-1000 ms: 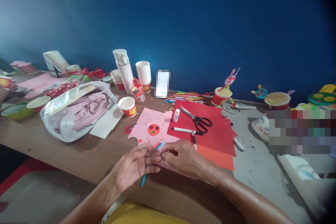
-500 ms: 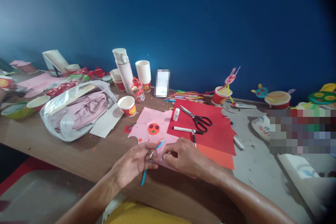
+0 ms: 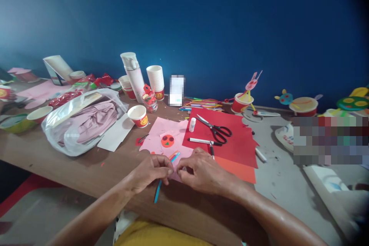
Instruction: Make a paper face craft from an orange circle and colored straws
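My left hand [image 3: 150, 171] and my right hand [image 3: 200, 171] meet fingertip to fingertip at the near edge of the wooden table [image 3: 115, 169]. Both are pinched closed on a thin blue strip [image 3: 157, 192] that hangs down below my left fingers. They rest over a pink paper sheet [image 3: 161, 134] that carries an orange paper disc [image 3: 167, 140] with dark spots. More coloured strips [image 3: 174, 156] lie just beyond my fingers.
Black scissors [image 3: 215, 128], a glue tube [image 3: 192, 124] and a marker [image 3: 204, 142] lie on red paper [image 3: 230, 138]. A paper cup [image 3: 138, 116], a plastic bag of pink cloth [image 3: 83, 121], stacked cups [image 3: 155, 80], a bottle [image 3: 134, 73] and paper cup crafts [image 3: 243, 102] stand around.
My left hand turned from palm up to palm down and both hands lowered onto the pink paper. The blue strip stays pinched between them.
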Demonstrator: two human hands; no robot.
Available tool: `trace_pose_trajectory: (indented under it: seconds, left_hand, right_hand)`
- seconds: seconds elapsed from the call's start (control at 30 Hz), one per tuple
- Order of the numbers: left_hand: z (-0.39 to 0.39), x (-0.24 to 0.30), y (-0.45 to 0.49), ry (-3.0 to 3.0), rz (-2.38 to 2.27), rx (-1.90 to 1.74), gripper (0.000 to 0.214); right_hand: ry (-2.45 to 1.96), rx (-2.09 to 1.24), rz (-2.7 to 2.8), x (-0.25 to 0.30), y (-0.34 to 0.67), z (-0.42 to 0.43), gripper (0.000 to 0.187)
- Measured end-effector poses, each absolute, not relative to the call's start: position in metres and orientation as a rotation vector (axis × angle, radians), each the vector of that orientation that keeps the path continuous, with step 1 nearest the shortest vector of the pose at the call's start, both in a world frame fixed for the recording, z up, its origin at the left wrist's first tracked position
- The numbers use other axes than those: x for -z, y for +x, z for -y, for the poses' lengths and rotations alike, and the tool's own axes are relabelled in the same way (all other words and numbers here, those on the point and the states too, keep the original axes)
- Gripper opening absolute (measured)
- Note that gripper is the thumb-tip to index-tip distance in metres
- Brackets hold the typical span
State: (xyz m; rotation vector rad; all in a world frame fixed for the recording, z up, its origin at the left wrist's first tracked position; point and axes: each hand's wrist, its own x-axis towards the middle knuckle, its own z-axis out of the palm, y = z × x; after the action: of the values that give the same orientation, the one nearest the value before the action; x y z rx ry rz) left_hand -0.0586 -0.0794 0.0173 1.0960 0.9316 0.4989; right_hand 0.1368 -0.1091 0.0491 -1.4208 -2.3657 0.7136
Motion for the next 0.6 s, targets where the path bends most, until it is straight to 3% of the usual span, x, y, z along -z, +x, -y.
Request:
trace_pose_trajectory:
  seconds: [0.6]
  left_hand:
    - [0.077, -0.019, -0.061, 0.928, -0.802, -0.638, 0.010]
  right_hand:
    - [-1.156, -1.195, 2.010, -0.037, 0.157, 0.082, 0.024]
